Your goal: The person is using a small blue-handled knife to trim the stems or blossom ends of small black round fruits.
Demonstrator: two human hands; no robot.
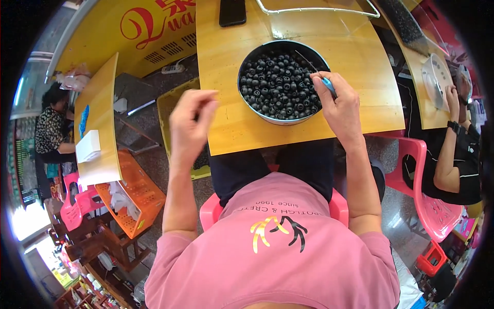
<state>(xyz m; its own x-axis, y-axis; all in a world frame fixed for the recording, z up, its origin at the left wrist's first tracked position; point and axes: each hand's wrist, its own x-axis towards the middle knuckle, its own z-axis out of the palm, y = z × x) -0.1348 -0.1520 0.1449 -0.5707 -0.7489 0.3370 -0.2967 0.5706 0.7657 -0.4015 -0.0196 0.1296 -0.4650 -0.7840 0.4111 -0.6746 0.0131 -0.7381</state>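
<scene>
A round bowl (pixel 285 122) on the table holds many small, round black beads (pixel 278 85), several with pale ringed holes. My right hand (pixel 340 105) is at the bowl's right rim, closed on a thin pointed tool with a blue handle (pixel 328 86). Its slim metal shaft slants over the beads. My left hand (pixel 191 126) is off the table's left edge, above a yellow crate (pixel 167 110). That hand is slightly blurred, its forefinger and thumb apart with nothing visible between them. Dark round pieces show in part inside the crate.
A black phone (pixel 232 12) lies at the table's (pixel 226 129) far left, near a white-edged clear panel (pixel 319 9). An orange crate (pixel 138 198) stands left on the floor. Pink chairs (pixel 424 190) are at the right. One person sits far left; another works at the right-hand table.
</scene>
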